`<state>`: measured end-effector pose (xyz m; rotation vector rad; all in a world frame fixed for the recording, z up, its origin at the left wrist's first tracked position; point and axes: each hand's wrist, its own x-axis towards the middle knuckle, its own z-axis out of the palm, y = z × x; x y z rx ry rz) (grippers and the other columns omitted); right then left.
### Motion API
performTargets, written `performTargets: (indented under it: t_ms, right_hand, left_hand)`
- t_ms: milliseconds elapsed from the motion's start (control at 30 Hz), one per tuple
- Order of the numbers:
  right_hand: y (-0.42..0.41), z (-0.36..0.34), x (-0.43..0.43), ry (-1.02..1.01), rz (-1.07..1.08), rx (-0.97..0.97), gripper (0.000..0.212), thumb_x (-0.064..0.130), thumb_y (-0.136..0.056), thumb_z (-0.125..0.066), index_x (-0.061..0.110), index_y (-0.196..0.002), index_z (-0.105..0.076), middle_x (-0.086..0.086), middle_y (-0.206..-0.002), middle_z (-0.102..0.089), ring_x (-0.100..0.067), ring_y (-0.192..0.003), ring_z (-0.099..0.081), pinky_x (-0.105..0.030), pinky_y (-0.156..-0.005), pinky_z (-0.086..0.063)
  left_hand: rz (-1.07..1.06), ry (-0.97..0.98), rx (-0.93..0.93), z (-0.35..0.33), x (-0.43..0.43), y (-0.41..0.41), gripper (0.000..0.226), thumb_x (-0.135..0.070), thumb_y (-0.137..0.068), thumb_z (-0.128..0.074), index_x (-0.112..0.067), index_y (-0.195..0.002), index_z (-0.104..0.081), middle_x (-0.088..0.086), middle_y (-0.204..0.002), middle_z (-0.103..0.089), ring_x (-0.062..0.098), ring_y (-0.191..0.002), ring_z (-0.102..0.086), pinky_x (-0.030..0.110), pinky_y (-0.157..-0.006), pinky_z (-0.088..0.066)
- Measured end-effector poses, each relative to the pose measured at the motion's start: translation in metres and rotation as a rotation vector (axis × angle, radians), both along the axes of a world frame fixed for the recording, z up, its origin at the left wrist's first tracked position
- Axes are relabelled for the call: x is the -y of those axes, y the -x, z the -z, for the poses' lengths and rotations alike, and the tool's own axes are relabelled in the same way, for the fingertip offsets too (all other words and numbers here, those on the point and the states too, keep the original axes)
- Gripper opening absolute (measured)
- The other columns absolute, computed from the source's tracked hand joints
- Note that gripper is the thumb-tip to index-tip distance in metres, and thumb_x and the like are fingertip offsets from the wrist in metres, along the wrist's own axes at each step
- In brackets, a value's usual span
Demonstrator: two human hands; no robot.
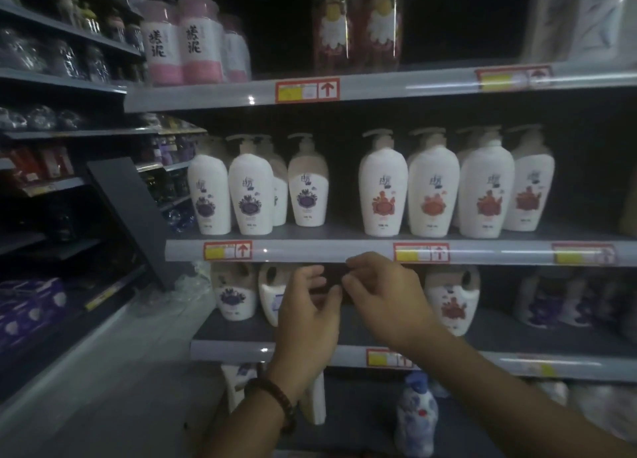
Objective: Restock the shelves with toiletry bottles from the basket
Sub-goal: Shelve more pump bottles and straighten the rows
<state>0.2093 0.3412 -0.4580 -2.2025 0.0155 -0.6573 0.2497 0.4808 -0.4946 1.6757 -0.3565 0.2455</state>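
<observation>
White pump bottles with purple flower labels (pixel 250 188) stand upright at the left of the grey metal middle shelf (pixel 310 250); white pump bottles with orange-red labels (pixel 382 188) stand in a row to their right, with a gap between the two groups. On the lower grey shelf (pixel 241 349) sit white jugs with cut-out handles: a purple-label one (pixel 234 292) at the left, a red-label one (pixel 451 299) at the right.

Left hand (pixel 306 306) and right hand (pixel 382 295) are raised close together in front of the lower shelf opening, just under the middle shelf edge. Both have curled fingers with tips nearly meeting. A dark blur lies between them, and I cannot tell whether either holds anything. Brown beaded bracelet (pixel 275 402) on the left wrist.

Top shelf: pink-and-white wrapped bottles (pixel 186 40) at left, tall clear bottles with daisy print (pixel 358 26) at centre. Red-and-yellow price tags (pixel 307 91) on the shelf edges. A blue-and-white patterned bottle (pixel 415 412) stands low down, below the right forearm. Dark grey slanted panel (pixel 138 216) at left
</observation>
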Motion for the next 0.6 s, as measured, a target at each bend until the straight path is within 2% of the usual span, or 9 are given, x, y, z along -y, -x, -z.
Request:
performTargets:
  t_ms: [67,133,267,367,467,600]
  right_hand:
    - [0.017,0.010,0.005,-0.005,0.001,-0.008,0.030,0.030,-0.101,-0.067,0.024,-0.130,-0.066,0.011,-0.106,-0.075,0.001,-0.099,-0.070,-0.018,-0.088,-0.056]
    - [0.033,0.020,0.009,-0.009,-0.008,-0.013,0.030,0.030,-0.101,-0.067,0.025,-0.131,-0.066,0.012,-0.107,-0.076,0.002,-0.100,-0.070,-0.022,-0.090,-0.058]
    - [0.067,0.043,0.019,-0.056,0.003,-0.045,0.029,0.031,-0.101,-0.067,0.028,-0.129,-0.067,0.017,-0.108,-0.075,0.006,-0.098,-0.069,-0.018,-0.086,-0.058]
    - [0.088,0.060,0.028,-0.035,0.051,-0.043,0.025,0.030,-0.099,-0.069,0.025,-0.124,-0.070,0.018,-0.107,-0.074,0.008,-0.094,-0.067,-0.007,-0.081,-0.051]
    - [0.110,0.082,0.039,-0.061,0.122,-0.062,0.022,0.026,-0.096,-0.072,0.024,-0.119,-0.073,0.016,-0.100,-0.075,0.010,-0.090,-0.066,-0.001,-0.075,-0.044]
    - [0.136,0.109,0.052,-0.111,0.182,-0.090,0.020,0.026,-0.096,-0.072,0.025,-0.115,-0.074,0.014,-0.092,-0.077,0.004,-0.088,-0.070,-0.015,-0.080,-0.052]
  left_hand:
    - [0.040,0.006,-0.025,0.009,0.006,0.015,0.030,-0.024,-0.102,-0.066,-0.035,-0.129,-0.057,-0.016,-0.122,-0.063,0.001,-0.107,-0.065,0.020,-0.086,-0.052]
    - [0.067,-0.005,-0.033,0.019,0.011,0.028,0.029,-0.025,-0.103,-0.065,-0.037,-0.127,-0.057,-0.016,-0.122,-0.064,0.001,-0.108,-0.066,0.024,-0.089,-0.055]
    - [0.095,-0.038,-0.055,0.044,0.023,0.055,0.025,-0.027,-0.103,-0.066,-0.040,-0.123,-0.058,-0.015,-0.119,-0.069,0.002,-0.106,-0.068,0.028,-0.088,-0.058]
    - [0.112,-0.033,-0.065,0.060,0.031,0.073,0.026,-0.022,-0.102,-0.067,-0.038,-0.122,-0.060,-0.015,-0.116,-0.069,-0.003,-0.101,-0.067,0.014,-0.080,-0.053]
    - [0.141,-0.033,-0.085,0.073,0.043,0.093,0.029,-0.013,-0.102,-0.066,-0.034,-0.121,-0.061,-0.012,-0.114,-0.069,-0.004,-0.099,-0.068,0.010,-0.079,-0.052]
    - [0.172,-0.036,-0.125,0.087,0.057,0.116,0.023,-0.015,-0.101,-0.068,-0.035,-0.110,-0.061,-0.017,-0.107,-0.068,-0.004,-0.098,-0.068,0.005,-0.076,-0.050]
